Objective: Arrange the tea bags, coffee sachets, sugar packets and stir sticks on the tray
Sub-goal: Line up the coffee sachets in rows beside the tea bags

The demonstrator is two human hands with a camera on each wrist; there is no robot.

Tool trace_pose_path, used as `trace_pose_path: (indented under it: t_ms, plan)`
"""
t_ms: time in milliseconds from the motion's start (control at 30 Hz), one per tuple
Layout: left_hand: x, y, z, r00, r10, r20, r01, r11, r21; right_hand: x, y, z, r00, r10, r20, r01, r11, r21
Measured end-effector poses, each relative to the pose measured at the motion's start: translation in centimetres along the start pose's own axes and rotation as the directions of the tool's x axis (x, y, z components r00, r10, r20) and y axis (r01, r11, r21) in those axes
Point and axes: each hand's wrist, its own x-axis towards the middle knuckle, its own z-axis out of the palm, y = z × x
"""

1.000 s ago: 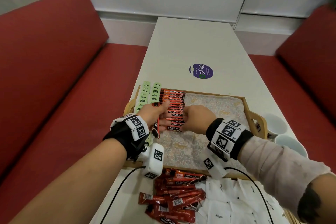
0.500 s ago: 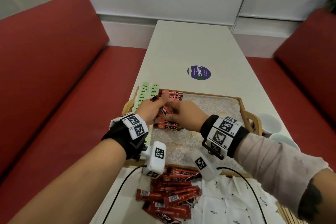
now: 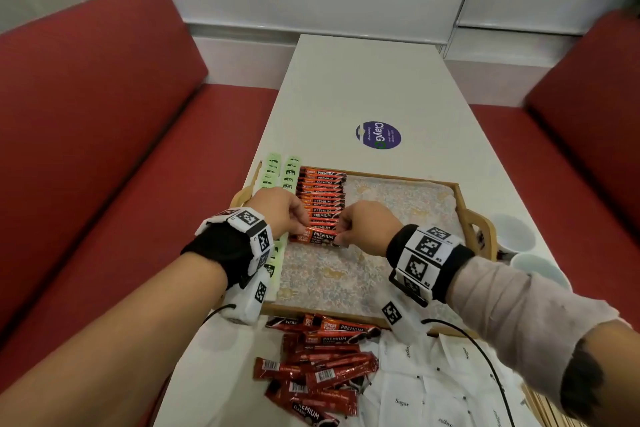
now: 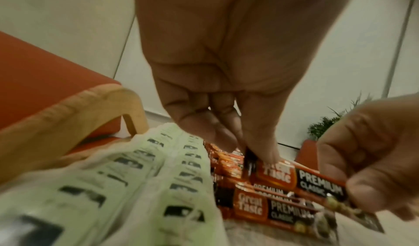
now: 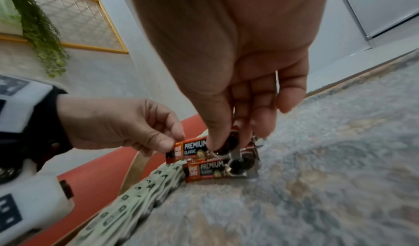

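Observation:
A wooden tray [image 3: 464, 204] lined with patterned cloth holds two rows of green tea bags [image 3: 280, 170] along its left side. Beside them lies a column of red coffee sachets [image 3: 322, 191]. One more coffee sachet [image 3: 322, 228] is held level just over the column's near end. My left hand [image 3: 301, 222] pinches its left end and my right hand [image 3: 341, 232] pinches its right end. The wrist views show the pinched sachet [image 4: 301, 180] [image 5: 192, 147] above the last laid sachet [image 5: 211, 167].
Loose coffee sachets [image 3: 322, 364] are piled on the white table in front of the tray, with white sugar packets [image 3: 415, 392] to their right. Thin wooden sticks [image 3: 543, 409] show at the bottom right edge. Two pale cups [image 3: 512, 232] stand right of the tray. Red benches flank the table.
A sachet that stood upright in my left hand a second ago is now held level by both hands. Both hands have come back toward me to the column's near end.

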Motion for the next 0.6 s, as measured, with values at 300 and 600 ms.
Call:
trace_pose_path:
  t_ms: [300, 600]
  plan:
    - [1.0, -0.2, 1.3, 0.993, -0.073, 0.092, 0.064, 0.993, 0.1, 0.2, -0.3, 0.8, 0.998, 0.059, 0.018, -0.056, 0.99, -0.132]
    - [1.2, -0.4, 1.7, 0.99, -0.112, 0.088, 0.098, 0.984, 0.146, 0.6, -0.6, 1.3, 0.996, 0.09, 0.001, -0.089, 0.981, -0.17]
